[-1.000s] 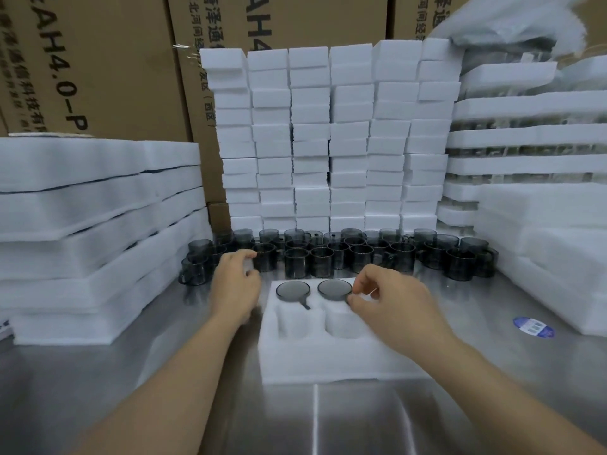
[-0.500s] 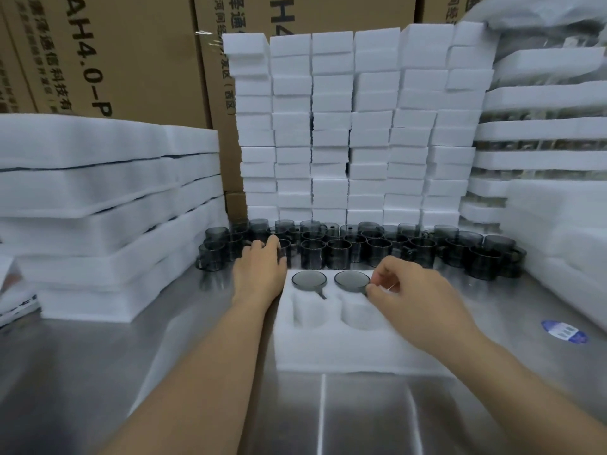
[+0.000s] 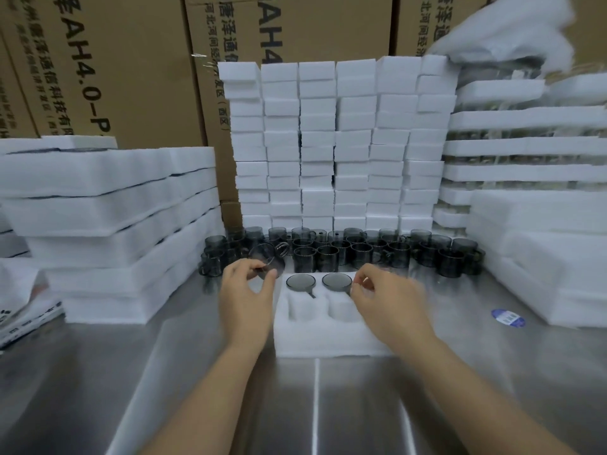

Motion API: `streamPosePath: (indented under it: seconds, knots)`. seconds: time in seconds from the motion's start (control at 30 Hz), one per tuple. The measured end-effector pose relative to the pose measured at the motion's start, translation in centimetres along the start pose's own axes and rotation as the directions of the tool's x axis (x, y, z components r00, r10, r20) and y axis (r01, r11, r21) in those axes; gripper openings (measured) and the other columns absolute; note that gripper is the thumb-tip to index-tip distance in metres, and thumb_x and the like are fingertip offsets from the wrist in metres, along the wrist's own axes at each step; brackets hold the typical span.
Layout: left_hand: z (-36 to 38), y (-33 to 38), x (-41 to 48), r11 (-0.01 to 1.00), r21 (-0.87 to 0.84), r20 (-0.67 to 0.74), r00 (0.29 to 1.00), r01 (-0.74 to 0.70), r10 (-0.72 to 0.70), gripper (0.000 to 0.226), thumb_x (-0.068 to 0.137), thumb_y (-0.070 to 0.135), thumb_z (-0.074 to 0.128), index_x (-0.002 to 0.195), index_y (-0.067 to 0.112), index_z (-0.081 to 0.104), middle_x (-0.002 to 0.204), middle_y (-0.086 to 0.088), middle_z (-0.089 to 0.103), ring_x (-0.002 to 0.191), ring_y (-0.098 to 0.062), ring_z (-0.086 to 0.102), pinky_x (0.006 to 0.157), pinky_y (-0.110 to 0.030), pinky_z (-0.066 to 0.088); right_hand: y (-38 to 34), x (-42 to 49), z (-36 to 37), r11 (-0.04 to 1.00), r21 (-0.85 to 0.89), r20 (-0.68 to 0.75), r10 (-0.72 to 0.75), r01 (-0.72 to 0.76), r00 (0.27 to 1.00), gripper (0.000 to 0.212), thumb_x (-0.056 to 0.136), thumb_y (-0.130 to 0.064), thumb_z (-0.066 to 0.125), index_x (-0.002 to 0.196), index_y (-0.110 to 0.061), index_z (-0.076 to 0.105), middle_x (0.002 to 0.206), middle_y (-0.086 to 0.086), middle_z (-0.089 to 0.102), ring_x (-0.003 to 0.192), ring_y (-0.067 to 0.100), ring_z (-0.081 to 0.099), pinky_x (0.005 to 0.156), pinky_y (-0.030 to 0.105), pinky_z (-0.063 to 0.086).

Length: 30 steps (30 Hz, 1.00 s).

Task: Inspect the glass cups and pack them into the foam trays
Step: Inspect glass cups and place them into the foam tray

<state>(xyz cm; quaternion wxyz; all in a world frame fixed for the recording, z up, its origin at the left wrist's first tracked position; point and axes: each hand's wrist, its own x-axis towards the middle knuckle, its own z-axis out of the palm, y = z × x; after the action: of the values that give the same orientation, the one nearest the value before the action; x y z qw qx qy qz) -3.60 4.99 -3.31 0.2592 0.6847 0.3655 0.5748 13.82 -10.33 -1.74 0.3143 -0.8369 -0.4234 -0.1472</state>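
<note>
Glass cups of smoky grey crowd the back of our steel desk, and two more sit sunk in the far pockets of the foam tray before us. Our left hand pinches one tilted cup by its rim, lifted just left of the tray. Our right hand rests at the tray's right cup, its fingers curled, but we cannot tell whether they grip it.

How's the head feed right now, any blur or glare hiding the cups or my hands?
Head view: motion blur smears the right hand and the tilted glass cup in the left hand; glare streaks the steel table; wide-angle bowing at the edges; the foam tray is bright, low in contrast.
</note>
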Motion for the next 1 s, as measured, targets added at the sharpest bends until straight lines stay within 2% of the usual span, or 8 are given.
streamPosePath:
  seconds: [0.13, 0.23, 0.3, 0.43, 0.5, 0.63, 0.8, 1.0]
  knots:
    - [-0.6, 3.2, -0.9, 0.987, -0.002, -0.004, 0.986, -0.164, 0.164, 0.013, 0.094, 0.027, 0.082, 0.102, 0.026, 0.071, 0.129, 0.018, 0.055, 0.114, 0.004, 0.054, 0.081, -0.008, 0.038, 0.1, -1.7, -0.1, 0.999, 0.031, -0.137, -0.040, 0.045, 0.990, 0.023, 0.096, -0.042, 0.049, 0.097, -0.033, 0.070, 0.085, -0.005, 0.073, 0.084, 0.027, 0.066, 0.067, 0.038, 0.043]
    - [-0.7, 4.7, -0.9, 0.909, 0.042, 0.093, 0.908, -0.414, 0.409, 0.013, 0.093, 0.026, 0.083, 0.103, 0.027, 0.074, 0.136, 0.018, 0.059, 0.113, -0.001, 0.061, 0.079, -0.028, 0.056, 0.4, -1.9, -0.5, 0.991, 0.125, -0.106, -0.029, 0.043, 0.994, 0.028, 0.098, -0.044, 0.050, 0.109, -0.033, 0.073, 0.101, -0.008, 0.074, 0.097, 0.022, 0.067, 0.077, 0.035, 0.049]
    - [-0.5, 5.1, -1.2, 0.847, 0.068, 0.134, 0.846, -0.527, 0.515, 0.015, 0.092, 0.027, 0.083, 0.102, 0.031, 0.073, 0.139, 0.019, 0.059, 0.115, -0.003, 0.064, 0.072, -0.037, 0.061, 0.7, -1.8, -0.7, 0.980, 0.197, -0.042, -0.028, 0.035, 0.999, 0.027, 0.099, -0.044, 0.057, 0.123, -0.035, 0.066, 0.108, -0.013, 0.069, 0.105, 0.017, 0.065, 0.081, 0.035, 0.048]
    - [0.6, 5.5, -1.6, 0.751, 0.089, 0.183, 0.752, -0.654, 0.633, 0.017, 0.093, 0.031, 0.082, 0.102, 0.035, 0.069, 0.142, 0.022, 0.056, 0.116, 0.003, 0.062, 0.070, -0.032, 0.062, 0.2, -2.1, -0.7, 0.957, 0.289, -0.095, -0.006, 0.033, 0.995, 0.051, 0.097, -0.058, 0.055, 0.143, -0.047, 0.038, 0.107, -0.021, 0.060, 0.096, 0.007, 0.061, 0.079, 0.035, 0.049]
    - [1.2, 5.6, -1.9, 0.737, 0.077, 0.189, 0.735, -0.672, 0.651, 0.012, 0.095, 0.032, 0.079, 0.102, 0.034, 0.070, 0.142, 0.021, 0.057, 0.114, 0.002, 0.064, 0.071, -0.031, 0.062, -0.1, -2.3, -0.7, 0.946, 0.319, -0.142, -0.017, 0.062, 0.990, 0.051, 0.100, -0.058, 0.054, 0.146, -0.049, 0.035, 0.104, -0.022, 0.061, 0.093, 0.003, 0.061, 0.080, 0.035, 0.049]
    - [1.2, 6.1, -2.2, 0.718, 0.072, 0.172, 0.718, -0.692, 0.674, 0.008, 0.098, 0.036, 0.073, 0.104, 0.031, 0.074, 0.143, 0.017, 0.061, 0.119, -0.003, 0.067, 0.070, -0.033, 0.062, -0.9, -2.5, -1.2, 0.934, 0.326, -0.231, -0.069, 0.144, 0.971, 0.037, 0.108, -0.052, 0.035, 0.141, -0.039, 0.049, 0.095, -0.023, 0.065, 0.094, 0.012, 0.065, 0.084, 0.042, 0.050]
    - [0.8, 7.2, -2.6, 0.731, -0.065, 0.039, 0.731, -0.679, 0.682, 0.041, 0.092, 0.009, 0.083, 0.128, 0.021, 0.069, 0.145, 0.012, 0.063, 0.132, -0.009, 0.063, 0.087, -0.039, 0.064, -2.0, -2.3, -2.4, 0.885, 0.420, -0.333, -0.059, 0.204, 0.941, 0.036, 0.113, -0.036, 0.035, 0.139, -0.027, 0.060, 0.121, -0.013, 0.073, 0.105, 0.016, 0.066, 0.090, 0.046, 0.050]
    - [1.2, 9.6, -3.6, 0.765, -0.364, -0.130, 0.842, -0.531, 0.523, 0.059, 0.094, 0.007, 0.079, 0.148, 0.018, 0.058, 0.142, 0.009, 0.061, 0.135, -0.017, 0.061, 0.099, -0.027, 0.059, -4.0, -2.6, -3.5, 0.753, 0.571, -0.505, 0.010, 0.326, 0.863, 0.030, 0.112, -0.034, 0.041, 0.135, -0.032, 0.061, 0.125, -0.020, 0.070, 0.110, 0.008, 0.067, 0.093, 0.038, 0.054]
